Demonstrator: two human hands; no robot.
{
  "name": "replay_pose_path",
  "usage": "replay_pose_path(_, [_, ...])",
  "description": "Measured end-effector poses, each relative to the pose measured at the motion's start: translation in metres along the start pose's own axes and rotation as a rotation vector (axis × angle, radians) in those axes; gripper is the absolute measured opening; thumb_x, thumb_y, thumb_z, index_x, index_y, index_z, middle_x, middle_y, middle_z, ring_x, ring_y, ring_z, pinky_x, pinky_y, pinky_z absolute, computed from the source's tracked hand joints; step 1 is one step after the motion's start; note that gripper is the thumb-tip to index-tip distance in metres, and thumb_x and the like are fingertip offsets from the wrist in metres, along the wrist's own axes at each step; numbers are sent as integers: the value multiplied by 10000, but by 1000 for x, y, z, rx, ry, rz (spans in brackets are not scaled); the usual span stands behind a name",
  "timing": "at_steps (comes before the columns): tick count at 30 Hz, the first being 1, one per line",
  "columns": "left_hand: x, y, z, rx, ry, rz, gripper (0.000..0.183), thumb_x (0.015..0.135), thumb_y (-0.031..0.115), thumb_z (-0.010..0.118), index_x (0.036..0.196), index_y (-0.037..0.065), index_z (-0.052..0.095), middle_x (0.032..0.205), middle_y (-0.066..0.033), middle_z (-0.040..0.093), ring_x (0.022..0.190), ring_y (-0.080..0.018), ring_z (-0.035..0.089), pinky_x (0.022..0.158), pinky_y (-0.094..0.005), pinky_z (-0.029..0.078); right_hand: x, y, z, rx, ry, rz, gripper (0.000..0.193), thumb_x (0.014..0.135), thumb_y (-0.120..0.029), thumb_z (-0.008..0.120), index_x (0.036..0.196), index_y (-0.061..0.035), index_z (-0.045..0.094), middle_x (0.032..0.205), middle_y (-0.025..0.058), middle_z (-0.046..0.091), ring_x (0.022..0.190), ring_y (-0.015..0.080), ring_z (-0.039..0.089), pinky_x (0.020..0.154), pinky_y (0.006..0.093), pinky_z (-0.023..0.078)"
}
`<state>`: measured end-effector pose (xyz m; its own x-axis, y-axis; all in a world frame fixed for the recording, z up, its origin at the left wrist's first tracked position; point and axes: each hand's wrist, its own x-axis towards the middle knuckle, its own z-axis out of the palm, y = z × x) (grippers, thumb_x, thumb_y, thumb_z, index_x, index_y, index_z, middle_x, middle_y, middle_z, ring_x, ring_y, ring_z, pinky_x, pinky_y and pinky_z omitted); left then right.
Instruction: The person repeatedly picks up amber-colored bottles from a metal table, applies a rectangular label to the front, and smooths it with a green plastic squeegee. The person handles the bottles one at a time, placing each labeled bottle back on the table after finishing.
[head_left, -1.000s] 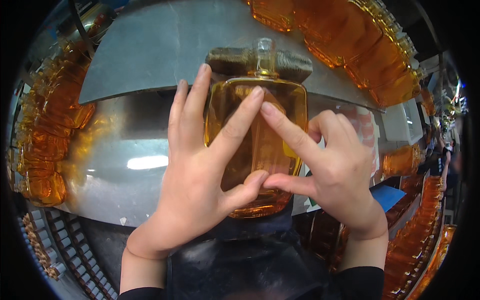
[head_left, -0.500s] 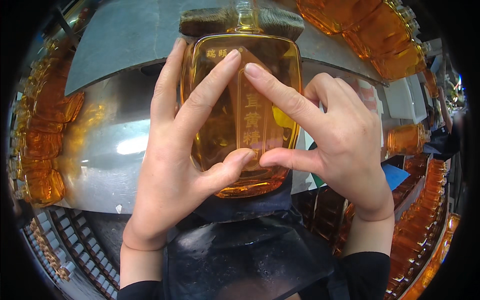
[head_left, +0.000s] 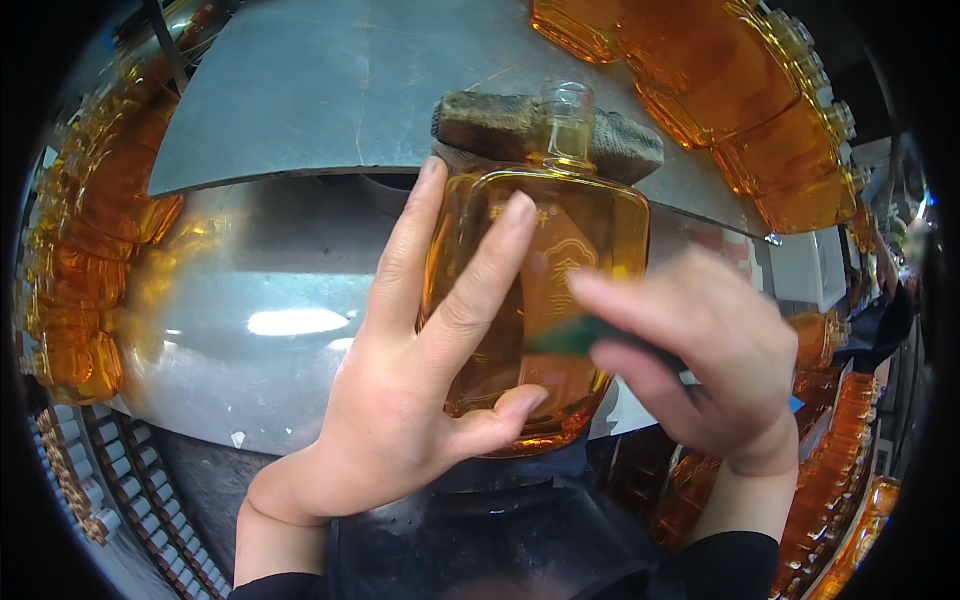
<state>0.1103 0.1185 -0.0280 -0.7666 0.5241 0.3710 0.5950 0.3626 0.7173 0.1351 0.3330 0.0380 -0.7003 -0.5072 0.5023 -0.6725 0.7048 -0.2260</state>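
A large flat glass bottle [head_left: 610, 215] of amber liquid lies in front of me, its bare neck pointing away and resting on a worn dark block [head_left: 487, 124]. On its upper face is a tall pointed panel with gold print. My left hand [head_left: 400, 400] lies across the bottle's left side, fingers spread, with index finger and thumb on the glass near the panel. Over the right side, my right hand [head_left: 700, 350] is blurred by motion. Between its thumb and fingers sits a flat green piece [head_left: 565, 338], like a scraper, over the panel; its exact kind is unclear.
Rows of amber bottles stand at the left [head_left: 85, 270], far right [head_left: 740, 100] and lower right [head_left: 810, 480]. A grey metal sheet [head_left: 320, 90] spans the back above a shiny metal surface [head_left: 240, 370]. Racks of pale cylinders [head_left: 130, 480] are lower left. A white bin [head_left: 800, 270] stands right.
My right hand has left its thumb-and-finger contact on the panel and now holds the green piece over it. My left hand stays on the bottle. The bottle appears lower and farther right in view.
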Motion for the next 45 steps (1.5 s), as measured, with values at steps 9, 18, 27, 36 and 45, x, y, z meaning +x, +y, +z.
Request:
replay_pose_path(9, [-20,-12,-4,-159,185,-179,759,934,503,515,1539,94,308,1589,-159,295,1434,-337,357,1171,-491,305,-10,4,9,-100,27,-298,283,750,-18,751,1008,-132,734,965,15,720,758,151,684,686,270,534])
replay_pose_path(18, [-25,-8,3,-78,265,-46,560,1035,396,373,1476,56,436,1537,-166,393,1427,-330,372,1156,-509,327,-11,12,-16,-190,45,-310,180,742,-48,733,905,-124,727,847,44,688,709,190,641,643,308,510])
replay_pose_path(27, [-21,-3,-8,-86,349,-121,593,1041,441,326,1462,40,448,1538,-187,384,1430,-343,365,1156,-504,322,54,18,-2,-233,110,-163,200,821,-74,720,1018,-63,692,889,64,708,728,209,675,653,287,536])
replay_pose_path(36, [-11,-5,-28,-221,370,-175,512,1057,291,360,1421,-52,471,1489,-219,447,1425,-318,375,1179,-411,249,39,7,37,96,136,-357,235,716,-46,753,945,-65,708,827,25,672,666,168,619,545,276,486])
replay_pose_path(45, [60,-42,-64,56,387,29,436,986,130,500,1377,-63,501,1415,-232,523,1336,-330,489,1125,-396,340,-15,-15,1,472,-177,-486,160,789,-99,698,945,-80,729,869,40,701,736,150,670,618,249,542])
